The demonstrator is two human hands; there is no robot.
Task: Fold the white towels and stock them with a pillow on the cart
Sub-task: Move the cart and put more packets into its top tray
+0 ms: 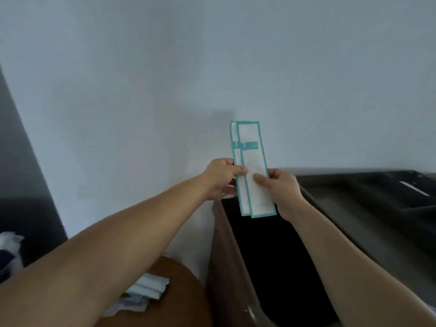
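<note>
While both hands pinch them, two teal-bordered cards (251,171) overlap.

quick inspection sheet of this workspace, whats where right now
surface: grey cart top at right, a dark open bin beside it
job's things: no towels or pillow clearly seen
clutter: pale packets on a round brown table; a white crumpled thing at far left
grippers: left hand and right hand both pinch two teal-bordered cards above the bin
cables: nothing seen
surroundings: plain pale wall, dark panel at left
</note>
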